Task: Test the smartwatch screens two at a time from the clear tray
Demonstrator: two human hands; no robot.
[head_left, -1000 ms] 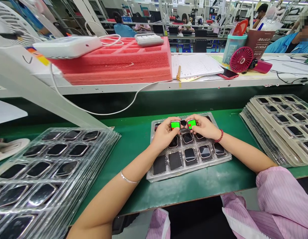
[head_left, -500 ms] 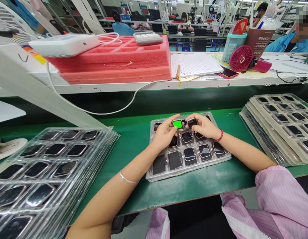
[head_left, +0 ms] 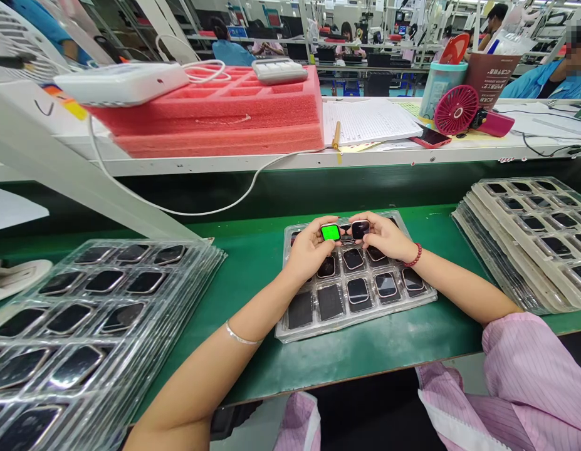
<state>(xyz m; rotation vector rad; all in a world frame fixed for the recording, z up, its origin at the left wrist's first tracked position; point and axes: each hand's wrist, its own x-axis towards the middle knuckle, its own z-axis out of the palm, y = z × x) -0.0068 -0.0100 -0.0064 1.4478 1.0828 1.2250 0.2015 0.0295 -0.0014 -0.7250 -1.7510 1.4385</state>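
Observation:
Above the far part of a clear plastic tray (head_left: 290, 331), my left hand (head_left: 309, 249) is closed on a watch with a lit green screen (head_left: 330, 232). Beside it, my right hand (head_left: 385, 238) grips a watch with a dark screen (head_left: 360, 230). The two watches are side by side, a small gap between them. Dark-screened watches lie in several pockets of the tray, such as one watch (head_left: 357, 290) in the near row. Two near-left pockets show only a dark bottom (head_left: 330, 302).
Stacked trays of watches stand at the left (head_left: 106, 282) and the right (head_left: 560, 219). Behind the green table (head_left: 252, 300), a white shelf holds red foam (head_left: 215, 125), papers (head_left: 370, 122), a phone (head_left: 431, 137) and a pink fan (head_left: 456, 110). People sit in the background.
Both held watches have shifted slightly left and upward. The dark watch is turned more squarely to the camera. Both hands keep their hold.

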